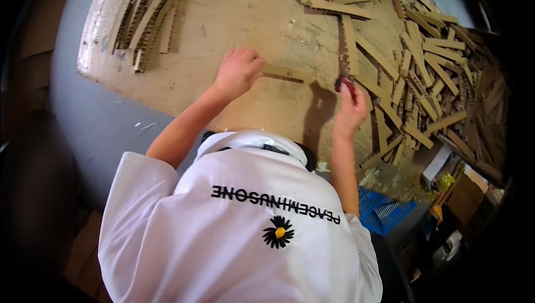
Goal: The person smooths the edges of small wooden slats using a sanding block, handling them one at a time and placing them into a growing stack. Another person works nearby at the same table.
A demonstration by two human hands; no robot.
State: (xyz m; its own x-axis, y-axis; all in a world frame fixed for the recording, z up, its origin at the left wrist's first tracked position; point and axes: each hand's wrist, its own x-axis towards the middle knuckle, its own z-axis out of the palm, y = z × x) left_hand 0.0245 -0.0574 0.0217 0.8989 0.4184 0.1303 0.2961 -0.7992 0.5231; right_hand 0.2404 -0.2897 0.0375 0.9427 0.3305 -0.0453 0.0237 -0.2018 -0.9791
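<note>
My left hand [239, 71] is closed on one end of a cardboard strip [287, 73], which points right across the work surface. In my right hand [351, 110], raised to the right of that strip, thumb and fingers pinch a small dark red object [345, 84] whose kind I cannot make out. A gap separates the red object from the strip's free end. Just beyond my right hand lies another cardboard strip [349, 46], at the edge of a large heap.
Several cardboard strips [147, 21] lie side by side at the far left of the tabletop [239, 7]. A big jumbled heap of strips [429, 74] covers the right side. Below the right edge are a blue plastic basket [382, 211] and a cardboard box [465, 197].
</note>
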